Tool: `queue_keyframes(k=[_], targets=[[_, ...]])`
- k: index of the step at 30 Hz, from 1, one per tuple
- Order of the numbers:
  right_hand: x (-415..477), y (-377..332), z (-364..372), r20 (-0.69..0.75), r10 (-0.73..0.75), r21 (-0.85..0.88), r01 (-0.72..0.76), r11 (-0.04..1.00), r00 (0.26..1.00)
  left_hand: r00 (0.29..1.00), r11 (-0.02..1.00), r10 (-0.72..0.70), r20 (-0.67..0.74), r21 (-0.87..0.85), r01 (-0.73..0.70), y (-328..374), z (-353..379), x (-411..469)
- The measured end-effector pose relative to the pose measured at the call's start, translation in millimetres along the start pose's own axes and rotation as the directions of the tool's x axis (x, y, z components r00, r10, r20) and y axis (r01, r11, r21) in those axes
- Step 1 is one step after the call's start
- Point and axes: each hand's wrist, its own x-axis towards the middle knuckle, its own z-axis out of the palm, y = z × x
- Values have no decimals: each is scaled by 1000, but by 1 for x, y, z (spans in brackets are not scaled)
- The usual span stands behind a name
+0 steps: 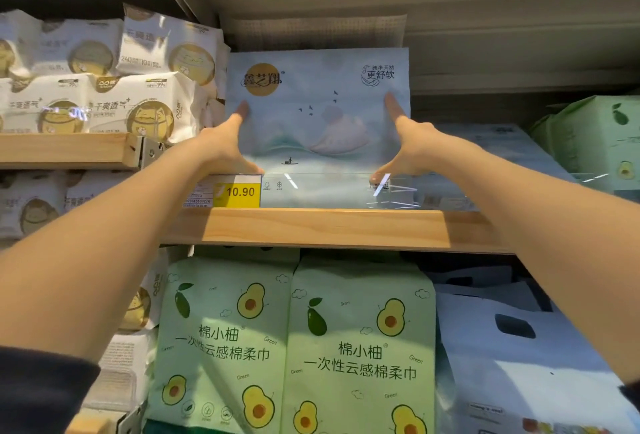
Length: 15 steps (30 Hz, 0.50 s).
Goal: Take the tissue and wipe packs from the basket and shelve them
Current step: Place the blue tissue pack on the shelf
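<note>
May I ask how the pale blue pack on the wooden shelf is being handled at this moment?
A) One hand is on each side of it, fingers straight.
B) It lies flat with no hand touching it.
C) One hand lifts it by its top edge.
A: the left hand and right hand flank the upright pale blue pack, with straight fingers pressed on its front as it stands on the wooden shelf.

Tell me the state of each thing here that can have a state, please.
blue tissue pack: upright on the shelf, between both hands
left hand: fingers straight, pressing the pack's left edge
right hand: fingers straight, pressing the pack's right edge
avocado packs: upright, side by side, one level lower
white packs: stacked in two layers
</note>
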Motion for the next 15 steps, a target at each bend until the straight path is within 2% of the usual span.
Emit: queue_keyframes(k=[7,15], targets=[[1,0,3,-39,-24,10,24,1000,999,998,999,16,-57,-48,-18,3,1,-6],[-11,-2,1,-146,-39,14,41,999,988,980,997,4,-200,-78,-20,11,-1,-24]])
